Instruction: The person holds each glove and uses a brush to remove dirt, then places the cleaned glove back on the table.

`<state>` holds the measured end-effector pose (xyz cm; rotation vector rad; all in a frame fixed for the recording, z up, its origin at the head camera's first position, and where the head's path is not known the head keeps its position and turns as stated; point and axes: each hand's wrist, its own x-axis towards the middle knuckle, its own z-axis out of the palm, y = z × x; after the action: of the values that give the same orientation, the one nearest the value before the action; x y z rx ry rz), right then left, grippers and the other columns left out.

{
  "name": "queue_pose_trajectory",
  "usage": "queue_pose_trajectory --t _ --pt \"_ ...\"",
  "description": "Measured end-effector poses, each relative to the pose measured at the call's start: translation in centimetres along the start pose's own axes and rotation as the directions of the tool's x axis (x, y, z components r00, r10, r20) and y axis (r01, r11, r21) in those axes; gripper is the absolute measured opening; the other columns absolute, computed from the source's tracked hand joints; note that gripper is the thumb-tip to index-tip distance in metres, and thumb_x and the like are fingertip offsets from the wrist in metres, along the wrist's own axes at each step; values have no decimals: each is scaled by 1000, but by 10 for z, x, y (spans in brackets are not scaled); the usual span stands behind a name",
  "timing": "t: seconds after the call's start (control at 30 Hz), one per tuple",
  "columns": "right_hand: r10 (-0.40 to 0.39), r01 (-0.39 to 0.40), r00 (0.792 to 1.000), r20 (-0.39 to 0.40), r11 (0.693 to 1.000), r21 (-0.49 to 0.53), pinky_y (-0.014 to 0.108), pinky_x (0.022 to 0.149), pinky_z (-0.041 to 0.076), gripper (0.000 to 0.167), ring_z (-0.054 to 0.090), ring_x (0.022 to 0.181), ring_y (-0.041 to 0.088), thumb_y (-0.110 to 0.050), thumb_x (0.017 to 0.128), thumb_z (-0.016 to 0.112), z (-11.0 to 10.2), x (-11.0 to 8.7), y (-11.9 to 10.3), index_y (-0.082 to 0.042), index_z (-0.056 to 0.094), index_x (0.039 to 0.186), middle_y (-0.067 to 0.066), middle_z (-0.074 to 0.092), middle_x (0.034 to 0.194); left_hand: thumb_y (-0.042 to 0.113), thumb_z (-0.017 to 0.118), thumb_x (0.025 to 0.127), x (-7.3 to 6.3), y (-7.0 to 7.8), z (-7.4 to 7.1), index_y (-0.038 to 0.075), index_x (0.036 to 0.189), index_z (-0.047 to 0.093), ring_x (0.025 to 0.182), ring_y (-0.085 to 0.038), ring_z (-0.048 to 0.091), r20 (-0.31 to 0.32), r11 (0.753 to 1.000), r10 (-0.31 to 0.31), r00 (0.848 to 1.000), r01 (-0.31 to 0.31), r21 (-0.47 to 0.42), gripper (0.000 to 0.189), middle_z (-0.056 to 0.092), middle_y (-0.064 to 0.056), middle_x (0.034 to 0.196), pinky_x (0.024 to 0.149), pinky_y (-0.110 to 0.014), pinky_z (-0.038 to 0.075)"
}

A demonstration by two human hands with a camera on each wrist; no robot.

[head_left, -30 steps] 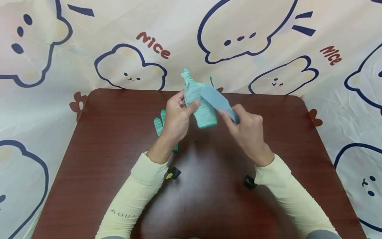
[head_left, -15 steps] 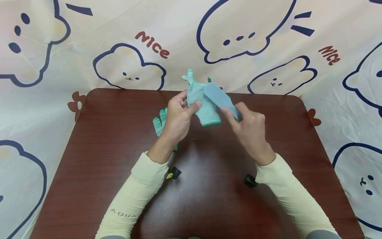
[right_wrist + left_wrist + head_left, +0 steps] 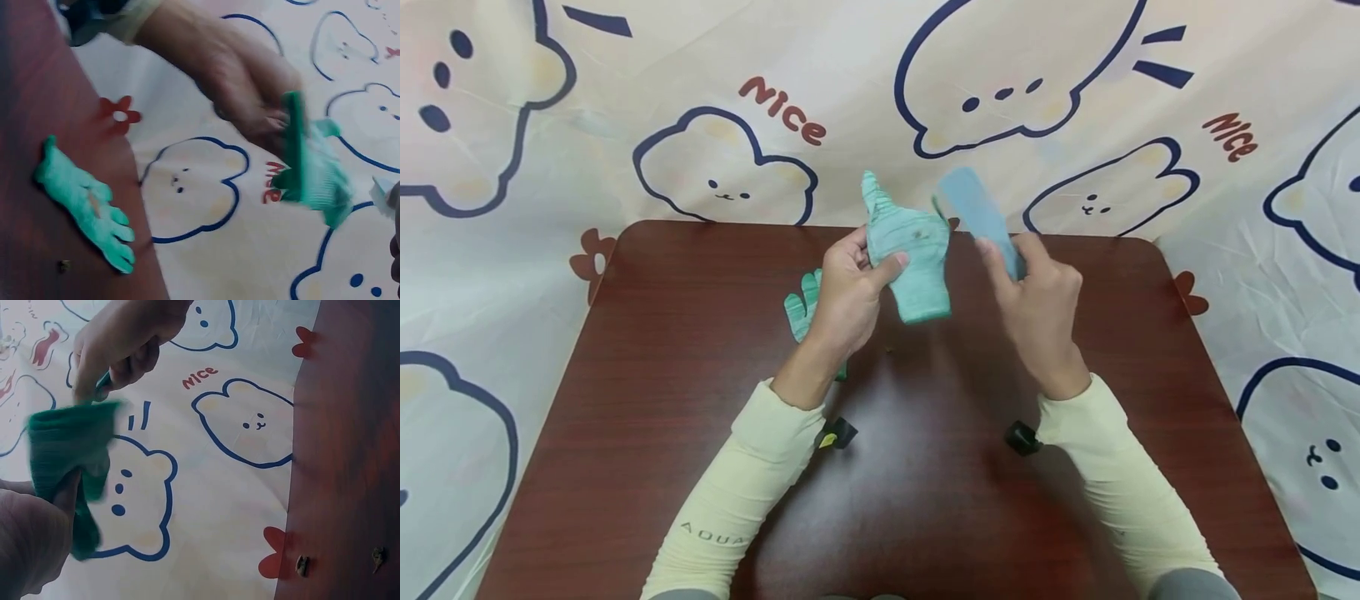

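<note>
My left hand (image 3: 842, 292) pinches a mint-green knit glove (image 3: 917, 258), thumb in front, raised above the far part of the table. The glove hangs cuff down, and a small dark spot marks its face. One glove finger points up; the others are bunched or hidden. In my right hand (image 3: 1041, 317) is a flat light-blue brush-shaped tool (image 3: 981, 208), gripped by its lower end. It is tilted just right of the glove, apart from it in the head view; its underside is hidden. A second green glove (image 3: 87, 200), brown-stained, lies flat, partly behind my left wrist in the head view.
The dark red-brown table (image 3: 700, 400) ends at a pale cartoon-printed cloth (image 3: 865, 100) behind and at the sides. Small dark crumbs (image 3: 302, 565) lie on the tabletop. Black wrist cameras (image 3: 1022, 437) sit by the sleeve cuffs.
The tool has moved off the glove, up and to the right, with my right hand. The glove's dark spot now shows. My left hand stays nearly in place.
</note>
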<state>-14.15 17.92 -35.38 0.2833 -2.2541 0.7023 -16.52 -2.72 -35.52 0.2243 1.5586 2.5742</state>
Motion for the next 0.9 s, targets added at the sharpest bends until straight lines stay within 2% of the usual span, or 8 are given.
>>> queue_pose_trajectory --t 0.23,0.33,0.43,0.5,0.63,0.73,0.8,0.9 --pt "-130 124 985 114 991 58 22 42 29 34 41 40 15 -26 95 76 0 -7 0 3 60 87 11 52 54 -11 58 98 1 0 -1 -10 146 45 130 -29 61 -15 1000 7 1000 -7 -10 49 59 -25 141 102 -35 56" --pt "-76 78 994 78 997 -15 26 44 33 34 45 41 21 -25 94 77 0 -3 6 4 60 88 15 55 55 -10 58 98 0 0 -1 -9 145 46 128 -28 62 -17 1000 -8 1000 8 -1 49 60 -24 140 101 -35 57" --pt "-35 35 999 22 999 -21 28 46 35 36 48 42 25 -28 96 74 -3 -3 8 4 62 89 18 60 58 -10 58 98 -1 0 -2 -9 144 48 126 -26 63 -34 1000 -12 999 12 8 47 61 -24 139 101 -35 57" --pt "-76 76 996 38 997 9 26 45 34 40 48 42 23 -34 98 71 -4 -6 6 4 62 89 17 62 60 -11 58 98 -1 0 -2 -10 143 49 125 -26 63 -39 1000 1 999 0 14 46 61 -24 138 102 -36 56" --pt "-174 169 974 143 984 47 21 42 30 41 43 41 14 -36 99 69 -1 -12 0 3 60 89 11 57 56 -11 58 98 1 2 -1 -9 145 47 128 -28 62 -20 1000 19 1000 -19 9 48 60 -23 140 104 -38 55" --pt "-126 126 982 138 992 10 22 43 30 35 43 40 16 -28 95 75 2 -9 2 3 61 90 12 55 55 -10 58 98 1 2 -1 -8 146 46 128 -29 62 -12 1000 1 1000 -1 1 50 60 -23 141 103 -37 55" --pt "-66 68 993 95 998 -15 23 45 32 33 46 41 21 -25 94 77 3 -5 5 4 62 91 16 60 58 -10 58 98 0 2 -1 -8 146 47 127 -27 63 -17 1000 -14 1000 14 5 49 60 -23 141 103 -36 55" --pt "-33 33 998 48 999 -3 23 47 32 39 48 42 24 -32 97 73 2 -4 6 5 63 90 17 62 60 -9 59 98 0 1 -1 -7 145 47 126 -25 63 -19 1000 -15 1000 16 19 49 61 -21 140 103 -36 55"
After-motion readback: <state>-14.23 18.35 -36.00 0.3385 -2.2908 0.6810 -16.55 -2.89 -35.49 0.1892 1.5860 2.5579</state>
